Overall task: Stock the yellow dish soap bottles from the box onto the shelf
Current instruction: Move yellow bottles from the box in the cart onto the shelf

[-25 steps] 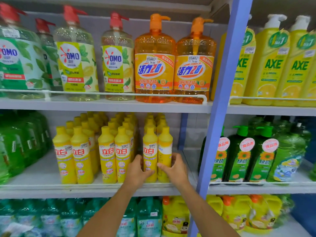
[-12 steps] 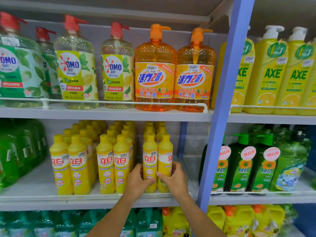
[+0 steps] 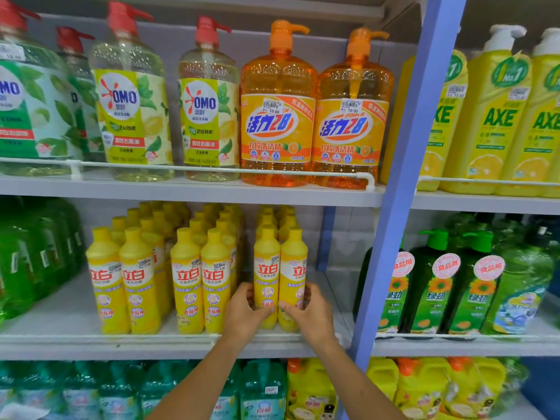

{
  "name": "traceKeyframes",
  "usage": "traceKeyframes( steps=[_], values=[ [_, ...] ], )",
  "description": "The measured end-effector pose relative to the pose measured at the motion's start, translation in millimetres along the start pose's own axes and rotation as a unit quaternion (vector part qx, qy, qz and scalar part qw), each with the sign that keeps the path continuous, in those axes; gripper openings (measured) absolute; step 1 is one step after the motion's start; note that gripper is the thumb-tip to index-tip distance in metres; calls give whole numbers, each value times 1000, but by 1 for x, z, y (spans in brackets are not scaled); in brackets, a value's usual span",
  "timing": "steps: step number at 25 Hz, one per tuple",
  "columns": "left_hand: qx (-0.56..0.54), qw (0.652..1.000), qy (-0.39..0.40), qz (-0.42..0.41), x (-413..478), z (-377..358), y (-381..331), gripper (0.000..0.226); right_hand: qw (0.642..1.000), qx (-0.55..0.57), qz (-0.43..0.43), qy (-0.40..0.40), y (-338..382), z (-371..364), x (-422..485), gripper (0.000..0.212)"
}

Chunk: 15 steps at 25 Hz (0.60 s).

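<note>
Several yellow dish soap bottles stand in rows on the middle shelf [image 3: 72,338]. The rightmost front pair stands upright at the shelf's front edge. My left hand [image 3: 244,313] grips the lower part of the left bottle of that pair [image 3: 266,268]. My right hand [image 3: 310,313] grips the lower part of the right bottle [image 3: 293,265]. Both bottles touch each other and rest on the shelf. The box is not in view.
A blue upright post [image 3: 403,183] stands just right of the pair, with bare shelf between. Big pump bottles [image 3: 277,110] fill the shelf above. Green bottles [image 3: 436,289] stand to the right, more green bottles at far left, packs on the shelf below.
Both hands stay on the same front pair of bottles. The view has moved closer and tilted slightly; the bottles keep their place at the shelf front.
</note>
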<state>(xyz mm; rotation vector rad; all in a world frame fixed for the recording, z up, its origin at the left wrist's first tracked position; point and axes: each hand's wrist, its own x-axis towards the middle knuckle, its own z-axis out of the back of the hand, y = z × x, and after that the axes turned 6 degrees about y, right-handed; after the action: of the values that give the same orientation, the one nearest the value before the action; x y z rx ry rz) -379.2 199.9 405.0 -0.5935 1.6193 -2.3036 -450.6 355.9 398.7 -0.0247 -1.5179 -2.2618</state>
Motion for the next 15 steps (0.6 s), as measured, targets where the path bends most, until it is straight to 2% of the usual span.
traceKeyframes(
  steps=[6, 15],
  values=[
    [15, 1000, -16, -1, 7, -3, 9, 53, 999, -8, -4, 43, -8, 4, 1, 62],
    [39, 998, -41, 11, 25, -13, 19, 57, 995, -95, -29, -19, 7, -11, 17, 56]
  ],
)
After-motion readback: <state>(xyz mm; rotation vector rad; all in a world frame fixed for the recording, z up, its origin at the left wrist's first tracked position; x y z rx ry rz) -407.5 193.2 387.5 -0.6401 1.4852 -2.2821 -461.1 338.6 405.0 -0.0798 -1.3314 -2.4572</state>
